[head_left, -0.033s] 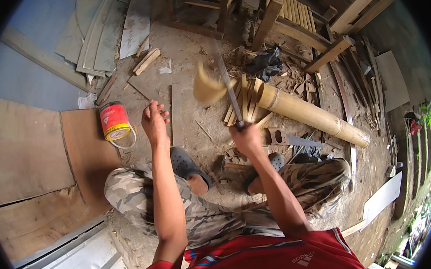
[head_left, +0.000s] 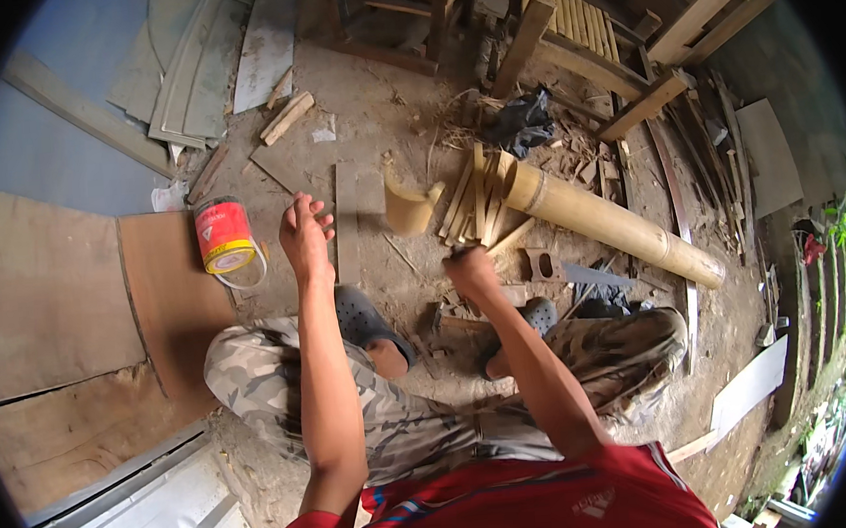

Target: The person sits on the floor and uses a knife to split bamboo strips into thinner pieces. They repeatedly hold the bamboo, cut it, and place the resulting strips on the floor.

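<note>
At the bottom of the frame, a red shirt and camouflage trousers mark the seated person, whose two bare forearms rise toward the centre. Dark clogs rest on the dirt floor between the knees. The left hand, left of centre, hangs above the ground with fingers loosely spread and nothing in it; a flat wooden slat lies just beside it. The right hand, at centre, is closed in a fist, apparently around a tool handle that cannot be made out. Just beyond it, the split end of a thick bamboo pole fans into strips; the pole runs toward the right edge. A curved bamboo piece lies between the slat and the strips. A red tin can lies on its side at left, on a brown board. A wooden frame stands at the top of the frame.
</note>
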A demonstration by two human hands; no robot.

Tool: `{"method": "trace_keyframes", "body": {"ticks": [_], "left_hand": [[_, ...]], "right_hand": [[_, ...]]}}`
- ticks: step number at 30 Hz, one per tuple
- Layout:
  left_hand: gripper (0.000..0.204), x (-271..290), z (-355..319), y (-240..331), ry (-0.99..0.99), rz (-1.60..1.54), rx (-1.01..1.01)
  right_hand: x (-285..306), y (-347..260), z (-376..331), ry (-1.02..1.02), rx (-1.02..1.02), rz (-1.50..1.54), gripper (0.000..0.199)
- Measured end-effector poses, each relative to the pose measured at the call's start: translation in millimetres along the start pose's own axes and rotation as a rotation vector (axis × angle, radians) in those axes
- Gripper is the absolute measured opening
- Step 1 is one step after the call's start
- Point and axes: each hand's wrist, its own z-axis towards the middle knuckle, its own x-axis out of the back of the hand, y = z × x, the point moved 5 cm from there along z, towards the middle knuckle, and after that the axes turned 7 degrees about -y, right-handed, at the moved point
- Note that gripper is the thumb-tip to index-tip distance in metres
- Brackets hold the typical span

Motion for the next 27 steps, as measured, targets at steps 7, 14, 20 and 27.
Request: {"method": "trace_keyframes", "body": {"ticks": [7,14,20,27], "left_hand": [[0.039,13.3,10.2,3.5,0.021,-0.012,0.022],[0.043,18.5,13.4,-3.1,0.028,0.034,-0.004],[0.045,-10.2,11.8,-6.1,-0.024,0.029,0.006],[0.045,7.1,16.0,-1.1,0.033,0.057,0.006]], "right_hand": [[-13.4,-8.7,31.1,-0.155,0.013,0.259,0.035],[82.6,-85.3,-49.3,-0.026,0.146,0.344,0.025],[-7.6,21.0,14.7,-0.020,-0.026,-0.077,0.031],[-7.9,-17.8,-5.0,-0.150,0.023,0.191,0.029]]}}
